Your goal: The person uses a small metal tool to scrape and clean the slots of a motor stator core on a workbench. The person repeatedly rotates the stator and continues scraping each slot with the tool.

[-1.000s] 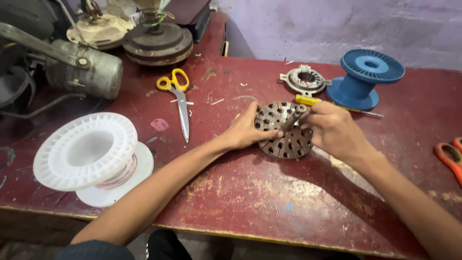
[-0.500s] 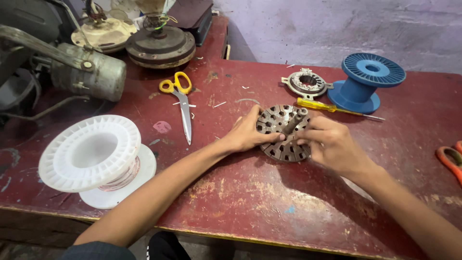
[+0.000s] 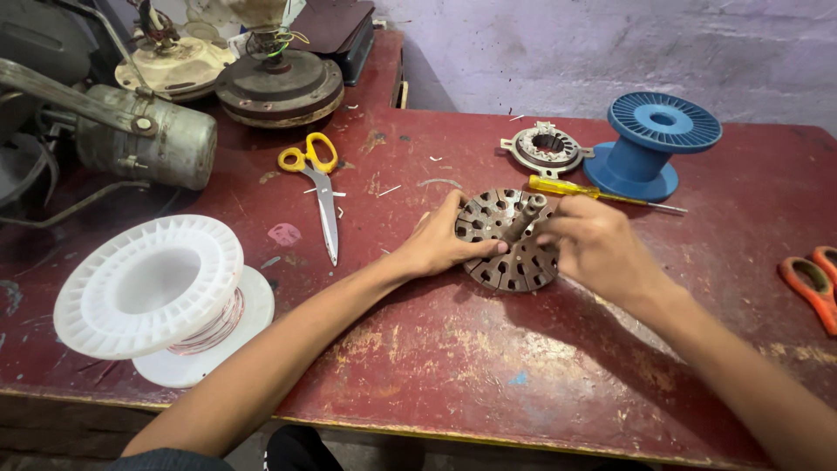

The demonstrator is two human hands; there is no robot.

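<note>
On the red table (image 3: 453,366), left hand (image 3: 436,249) and right hand (image 3: 597,249) apparently gripping slotted metal stator core (image 3: 506,253)

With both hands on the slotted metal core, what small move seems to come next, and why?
Probably a slight turn of the slotted metal core. The left hand steadies its rim while the right hand rests against its central shaft, and the yellow screwdriver lies unused on the table.

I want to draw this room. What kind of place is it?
Probably a small repair workshop for fan motors. A slotted metal motor core lies under both hands on a worn red table, with wire spools and a yellow-handled screwdriver nearby.
</note>
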